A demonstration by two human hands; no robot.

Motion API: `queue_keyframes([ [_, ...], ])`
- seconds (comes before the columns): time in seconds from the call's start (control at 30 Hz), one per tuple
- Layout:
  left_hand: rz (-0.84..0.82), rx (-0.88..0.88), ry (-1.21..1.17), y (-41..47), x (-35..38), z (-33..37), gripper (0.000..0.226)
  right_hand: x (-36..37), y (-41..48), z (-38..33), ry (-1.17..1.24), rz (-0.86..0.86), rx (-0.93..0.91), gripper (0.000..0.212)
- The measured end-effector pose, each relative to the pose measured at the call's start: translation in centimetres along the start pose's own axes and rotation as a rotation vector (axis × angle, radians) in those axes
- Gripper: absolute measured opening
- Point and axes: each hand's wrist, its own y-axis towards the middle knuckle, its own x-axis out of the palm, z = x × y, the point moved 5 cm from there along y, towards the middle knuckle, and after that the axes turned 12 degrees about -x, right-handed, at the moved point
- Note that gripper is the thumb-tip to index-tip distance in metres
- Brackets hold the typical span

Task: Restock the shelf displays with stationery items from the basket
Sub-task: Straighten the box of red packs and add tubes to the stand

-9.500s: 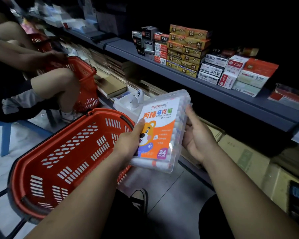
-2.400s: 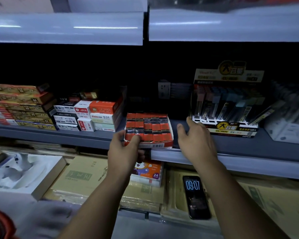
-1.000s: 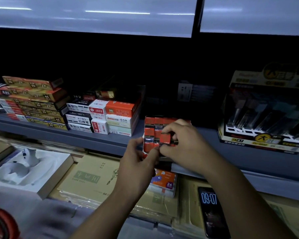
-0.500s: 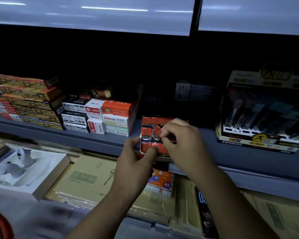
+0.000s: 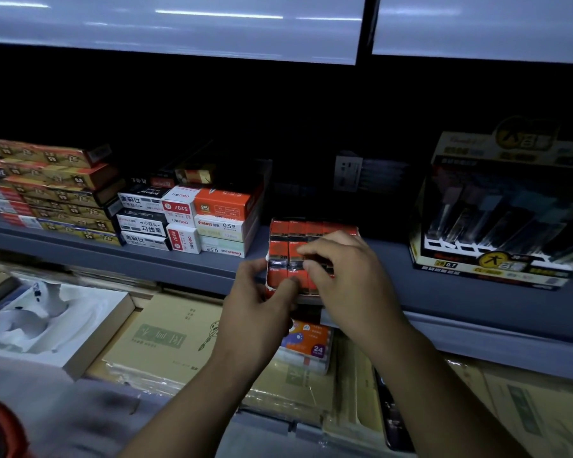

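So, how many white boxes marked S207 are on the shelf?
2. One S207 box sits left of the orange box; the other lies just below it. More may be hidden behind.

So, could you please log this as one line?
left hand: holds red tray at shelf edge | right hand: pinches small box in tray

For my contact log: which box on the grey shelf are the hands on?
The tray of small red packs at the shelf front edge: left hand grips its corner, right hand curls onto its packs. Neighbouring boxes are untouched.
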Motion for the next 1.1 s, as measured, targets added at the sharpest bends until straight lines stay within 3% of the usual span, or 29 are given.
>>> queue_keyframes([
  [0.33, 0.025, -0.008, 0.014, 0.1, -0.1, 0.2, 0.031, -0.4, -1.0, -0.4, -0.053, -0.005, -0.15, 0.028],
  [0.47, 0.025, -0.03, -0.015, 0.0, -0.4, 0.4, 0.023, -1.7, -1.5, 0.9, -0.013, 0.118, -0.057, 0.018],
  [0.57, 0.015, -0.038, -0.04, 0.1, -0.6, 0.6, 0.02, -3.0, -1.4, 2.9, -0.024, 0.164, 0.082, 0.024],
  [0.73, -0.066, -0.062, -0.075, 0.3, -0.9, 0.6, 0.015, -3.1, -1.1, 5.1, 0.101, 0.106, 0.265, 0.045],
  [0.9, -0.118, -0.059, -0.055, 0.5, -1.8, 0.7, 0.012, -2.4, -0.3, 5.0, 0.191, 0.007, 0.246, 0.049],
  [1.1, -0.132, -0.048, -0.062, 0.2, -2.1, 0.6, 0.011, -2.1, 0.7, 5.3, 0.131, -0.138, 0.301, 0.051],
])
